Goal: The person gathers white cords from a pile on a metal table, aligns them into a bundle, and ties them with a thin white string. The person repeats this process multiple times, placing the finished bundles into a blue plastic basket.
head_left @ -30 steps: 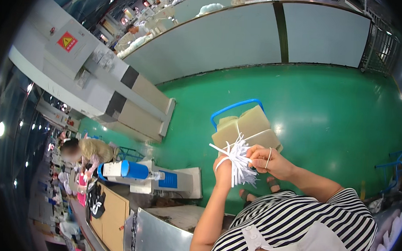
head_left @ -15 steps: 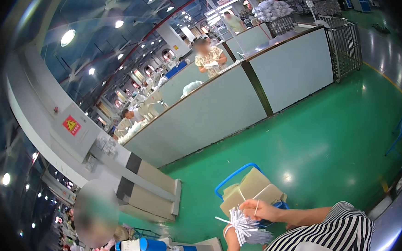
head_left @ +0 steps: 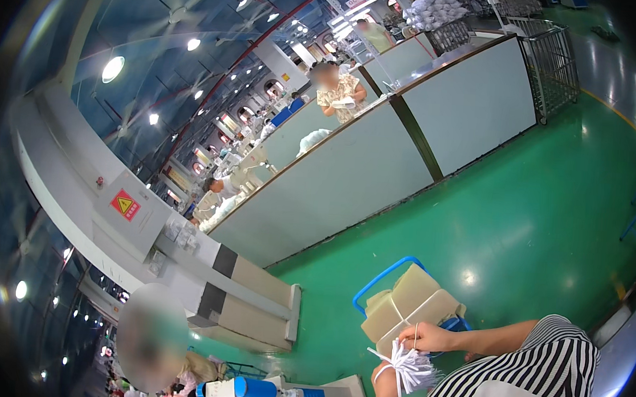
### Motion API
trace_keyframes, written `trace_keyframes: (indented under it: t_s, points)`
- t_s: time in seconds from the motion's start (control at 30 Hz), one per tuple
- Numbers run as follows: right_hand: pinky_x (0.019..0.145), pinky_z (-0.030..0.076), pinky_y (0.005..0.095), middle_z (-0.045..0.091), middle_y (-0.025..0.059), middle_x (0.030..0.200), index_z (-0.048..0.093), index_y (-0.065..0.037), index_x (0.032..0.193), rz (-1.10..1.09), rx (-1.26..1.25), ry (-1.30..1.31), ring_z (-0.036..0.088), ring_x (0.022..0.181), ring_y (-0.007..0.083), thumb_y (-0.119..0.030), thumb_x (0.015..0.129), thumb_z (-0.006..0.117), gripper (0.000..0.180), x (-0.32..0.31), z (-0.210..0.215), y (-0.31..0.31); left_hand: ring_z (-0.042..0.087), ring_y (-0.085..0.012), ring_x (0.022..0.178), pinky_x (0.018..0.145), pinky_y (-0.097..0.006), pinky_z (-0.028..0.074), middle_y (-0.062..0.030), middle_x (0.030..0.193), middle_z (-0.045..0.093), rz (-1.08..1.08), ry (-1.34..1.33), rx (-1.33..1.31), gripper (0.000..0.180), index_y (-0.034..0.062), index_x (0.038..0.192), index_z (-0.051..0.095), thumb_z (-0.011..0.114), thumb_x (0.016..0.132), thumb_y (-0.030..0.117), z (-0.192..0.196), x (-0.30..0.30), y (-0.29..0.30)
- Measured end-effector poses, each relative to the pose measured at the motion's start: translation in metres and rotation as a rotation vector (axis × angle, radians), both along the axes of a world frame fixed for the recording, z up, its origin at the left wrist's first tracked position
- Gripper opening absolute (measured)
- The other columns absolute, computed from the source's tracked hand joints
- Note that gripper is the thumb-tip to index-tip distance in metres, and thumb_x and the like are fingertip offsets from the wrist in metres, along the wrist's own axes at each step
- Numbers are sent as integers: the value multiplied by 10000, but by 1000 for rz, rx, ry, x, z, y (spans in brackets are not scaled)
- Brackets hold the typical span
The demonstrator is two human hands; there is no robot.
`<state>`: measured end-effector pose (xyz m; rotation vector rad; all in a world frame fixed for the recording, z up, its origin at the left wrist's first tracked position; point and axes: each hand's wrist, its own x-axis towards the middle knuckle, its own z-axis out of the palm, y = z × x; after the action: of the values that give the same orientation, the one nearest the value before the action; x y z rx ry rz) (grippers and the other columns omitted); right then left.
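A bundle of thin white strips (head_left: pixel 411 368) fans out at the lower right, its loose ends pointing several ways. My left hand (head_left: pixel 385 381) is wrapped round the bundle from the near left side. At the bundle's upper edge, the bent fingers of my right hand (head_left: pixel 427 338) are pressed together, touching or nearly touching the strips. A thin pale loop (head_left: pixel 417 334) crosses those fingers. What the right fingertips pinch, if anything, is too small to make out. Just beyond both hands stands a chair with beige padding (head_left: pixel 398 316) tied on by white bands.
A blue tubular chair back (head_left: pixel 382 279) rises from the green floor (head_left: pixel 490 245). Grey partitions (head_left: pixel 348 178) run across, with a person (head_left: pixel 339 98) behind them. A beige cabinet (head_left: pixel 254 296) and a blue-and-white machine (head_left: pixel 255 391) stand left; a wire cage cart (head_left: pixel 552 67) stands far right.
The whole view has shifted slightly, so the scene sits further right. My right hand has come a little lower and closer over the bundle, which stays in my left hand.
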<state>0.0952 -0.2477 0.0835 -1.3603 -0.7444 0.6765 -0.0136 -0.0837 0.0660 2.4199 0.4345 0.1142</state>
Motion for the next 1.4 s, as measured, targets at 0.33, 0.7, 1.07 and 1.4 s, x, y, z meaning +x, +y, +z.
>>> trace_keyframes:
  t_s: [0.33, 0.7, 1.07, 1.4]
  points:
    - [567, 405, 198, 590, 9, 866, 576, -19, 1088, -5, 210, 357, 510, 689, 41, -97, 887, 556, 217, -9, -1, 4, 633, -335, 705, 633, -395, 483, -182, 774, 650, 14, 41, -63, 236, 48, 935, 646, 513, 804, 192, -8, -4, -2]
    - [569, 443, 222, 601, 76, 910, 483, -6, 1164, 82, 13, 159, 570, 721, 93, -127, 874, 573, 327, -8, -8, -3, 633, -281, 665, 582, -366, 475, -144, 739, 651, 50, -19, 34, 190, 66, 944, 611, 607, 799, 189, 3, -6, 21]
    - [718, 475, 309, 652, 100, 871, 579, -24, 1013, 90, -188, -262, 614, 784, 167, -79, 822, 582, 199, -2, -11, -14, 625, -303, 634, 558, -365, 457, -166, 711, 636, 11, -154, -92, 171, 71, 913, 615, 499, 867, 189, -20, -6, 8]
    - [477, 323, 174, 575, -12, 784, 548, -46, 1080, 297, -25, 496, 438, 578, 35, -173, 887, 566, 231, -13, -36, -7, 651, -231, 758, 662, -325, 491, -117, 851, 679, 80, -37, -48, 328, 75, 1051, 632, 664, 773, 245, -11, -12, 8]
